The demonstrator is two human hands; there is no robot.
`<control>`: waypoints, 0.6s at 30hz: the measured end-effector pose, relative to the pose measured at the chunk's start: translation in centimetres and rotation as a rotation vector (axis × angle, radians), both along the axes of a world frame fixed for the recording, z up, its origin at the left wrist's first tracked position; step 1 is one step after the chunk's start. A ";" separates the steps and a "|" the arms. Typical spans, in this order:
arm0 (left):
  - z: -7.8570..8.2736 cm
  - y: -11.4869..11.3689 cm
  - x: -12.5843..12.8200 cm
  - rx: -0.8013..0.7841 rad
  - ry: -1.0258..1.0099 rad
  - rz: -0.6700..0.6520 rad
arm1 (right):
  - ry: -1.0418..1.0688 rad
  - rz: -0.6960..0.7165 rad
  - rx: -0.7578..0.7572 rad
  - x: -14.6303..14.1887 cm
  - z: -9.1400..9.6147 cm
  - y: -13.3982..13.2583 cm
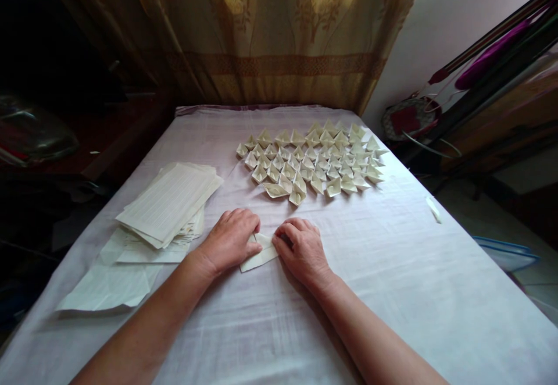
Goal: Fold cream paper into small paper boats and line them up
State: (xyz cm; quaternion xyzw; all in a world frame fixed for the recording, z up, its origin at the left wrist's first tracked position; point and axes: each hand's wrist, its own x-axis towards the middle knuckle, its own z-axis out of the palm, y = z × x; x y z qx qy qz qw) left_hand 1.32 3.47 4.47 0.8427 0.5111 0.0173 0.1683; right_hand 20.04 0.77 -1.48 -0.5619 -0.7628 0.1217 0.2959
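A small piece of folded paper [260,256] lies on the cloth-covered table between my hands. My left hand [232,238] grips its left side, thumb on top and fingers curled at the upper edge. At its right end, my right hand [301,250] pinches the paper between thumb and fingers. Parts of the paper are hidden under both hands. Beyond them stand many folded paper boats [310,161], grouped in uneven rows. Left of my left hand is a stack of printed paper sheets [170,202], with a creased loose sheet [111,280] sticking out at its near side.
A pale cloth [392,292] covers the table. A small white scrap [433,210] lies near the right edge. Behind the table hangs a gold curtain [279,36]. A round bag [410,118] hangs at the right, and dark furniture [108,129] borders the left side.
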 end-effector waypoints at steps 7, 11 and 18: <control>-0.9 0.1 -0.2 -0.177 -0.247 0.103 | 0.182 -0.020 0.006 0.2 -0.5 0.1; -2.1 0.6 -0.1 -0.342 -0.714 0.281 | 0.352 -0.032 -0.078 0.3 -0.3 0.0; -2.9 0.0 1.6 -0.514 -1.200 0.358 | 0.615 0.076 -0.175 -1.0 0.8 -0.3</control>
